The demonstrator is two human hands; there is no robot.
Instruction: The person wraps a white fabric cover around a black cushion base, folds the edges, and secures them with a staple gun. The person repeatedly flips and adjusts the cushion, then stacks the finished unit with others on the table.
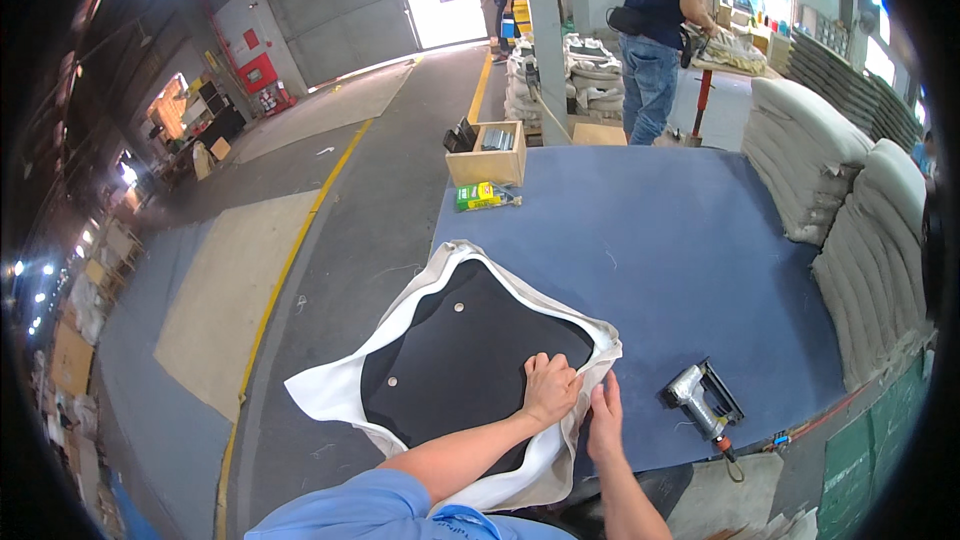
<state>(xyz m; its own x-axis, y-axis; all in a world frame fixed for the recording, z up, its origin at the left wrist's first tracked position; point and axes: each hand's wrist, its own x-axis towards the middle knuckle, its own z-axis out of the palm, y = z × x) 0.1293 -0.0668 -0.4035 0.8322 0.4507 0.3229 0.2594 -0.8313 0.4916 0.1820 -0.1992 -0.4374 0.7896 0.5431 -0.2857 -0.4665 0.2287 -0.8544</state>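
A seat pad with a black backing panel (450,350) lies face down at the near left of the table. Its loose cover, a white-lined beige fabric (335,387), is folded up around the panel's edges. Two round metal fittings show on the panel. My left hand (552,388) reaches across the panel, its fingers curled closed at the fabric by the right edge. Against the outer side of that same edge, my right hand (605,422) rests with fingers stretched upward. A pneumatic staple gun (700,400) lies on the table to the right of my right hand.
The blue-grey table (640,230) carries a wooden box (487,168) of staple strips and a green-yellow packet (482,197) at its far left. Stacked beige cushions (870,260) line the right side. Beyond the table a person (655,35) stands working; another (497,0) is near the doorway.
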